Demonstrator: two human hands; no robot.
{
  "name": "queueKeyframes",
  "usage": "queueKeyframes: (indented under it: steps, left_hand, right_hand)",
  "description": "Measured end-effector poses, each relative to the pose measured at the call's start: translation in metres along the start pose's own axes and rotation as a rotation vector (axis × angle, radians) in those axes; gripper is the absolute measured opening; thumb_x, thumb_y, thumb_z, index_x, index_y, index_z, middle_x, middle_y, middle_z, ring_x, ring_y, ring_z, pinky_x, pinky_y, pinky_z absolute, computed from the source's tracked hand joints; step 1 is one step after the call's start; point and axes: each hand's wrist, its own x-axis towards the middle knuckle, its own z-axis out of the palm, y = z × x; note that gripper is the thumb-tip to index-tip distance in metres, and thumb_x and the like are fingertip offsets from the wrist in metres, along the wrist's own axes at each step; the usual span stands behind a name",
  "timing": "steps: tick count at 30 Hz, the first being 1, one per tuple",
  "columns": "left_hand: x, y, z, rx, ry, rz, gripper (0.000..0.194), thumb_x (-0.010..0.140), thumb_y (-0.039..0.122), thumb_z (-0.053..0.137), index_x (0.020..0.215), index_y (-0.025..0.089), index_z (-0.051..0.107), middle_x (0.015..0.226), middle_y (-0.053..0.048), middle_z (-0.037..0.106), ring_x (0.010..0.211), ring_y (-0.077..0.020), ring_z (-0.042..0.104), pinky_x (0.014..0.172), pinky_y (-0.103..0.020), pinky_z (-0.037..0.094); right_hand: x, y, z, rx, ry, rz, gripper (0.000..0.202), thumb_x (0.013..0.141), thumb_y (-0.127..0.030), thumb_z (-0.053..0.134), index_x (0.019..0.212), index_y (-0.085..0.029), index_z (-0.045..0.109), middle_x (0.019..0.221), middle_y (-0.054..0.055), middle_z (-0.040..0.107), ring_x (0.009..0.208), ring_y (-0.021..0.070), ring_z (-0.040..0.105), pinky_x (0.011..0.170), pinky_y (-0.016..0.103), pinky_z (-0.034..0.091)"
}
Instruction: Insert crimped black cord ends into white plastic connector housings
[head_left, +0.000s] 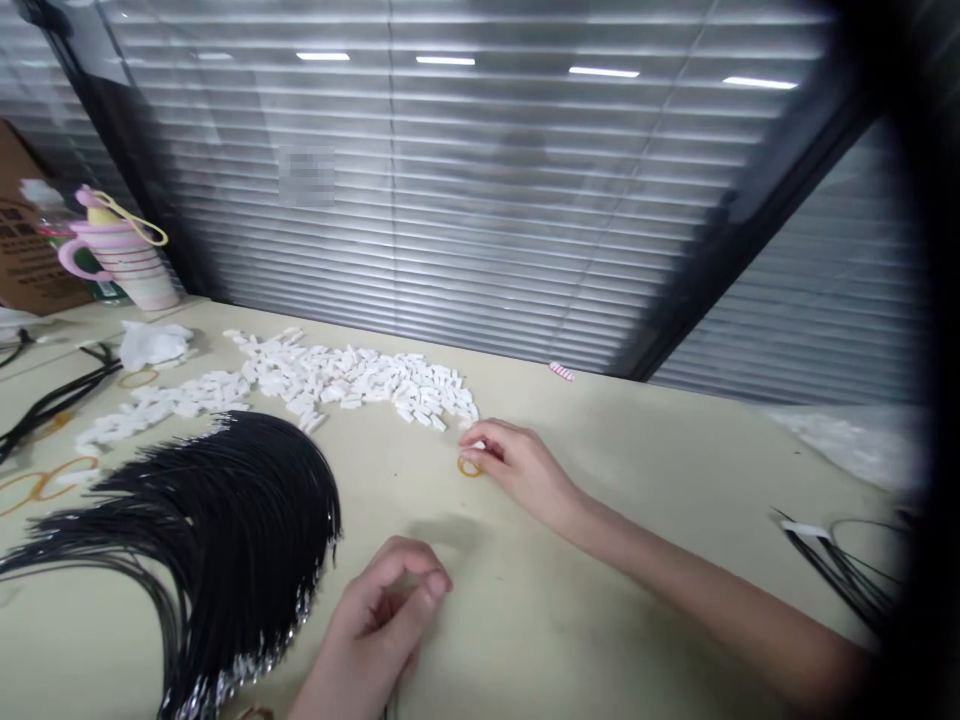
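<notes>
My right hand (510, 460) reaches to the right end of a spread of small white pieces (360, 375), its fingers closed together. A yellow rubber band (469, 467) shows under those fingertips; whether they also pinch a white piece is hidden. Nearer the front, my left hand (382, 615) is raised over the table, thumb and index fingertips together, and anything between them is too small to make out. Left of it lies a thick fanned bundle of black wires (247, 530) with shiny metal tips.
A striped pink mug (135, 262) and a cardboard box (34, 240) stand at the back left. Crumpled white tissue (154, 343) and rubber bands (37, 485) lie at the left. More black wires (840, 570) are at the right. Window blinds (450, 200) rise behind the table (600, 620).
</notes>
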Motion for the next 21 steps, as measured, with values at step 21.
queueKeyframes:
  steps: [21]
  left_hand:
    - [-0.009,0.017,0.006,-0.026,-0.151,-0.094,0.019,0.077,0.038,0.063,0.082,0.02,0.07,0.065,-0.006,0.064,0.06,-0.0159,0.059,0.061,-0.028,0.05]
  right_hand:
    - [-0.129,-0.034,0.025,0.698,-0.023,0.466,0.02,0.077,-0.035,0.066,0.095,-0.028,0.066,0.094,0.001,0.068,0.087,0.0091,0.064,0.077,0.016,0.053]
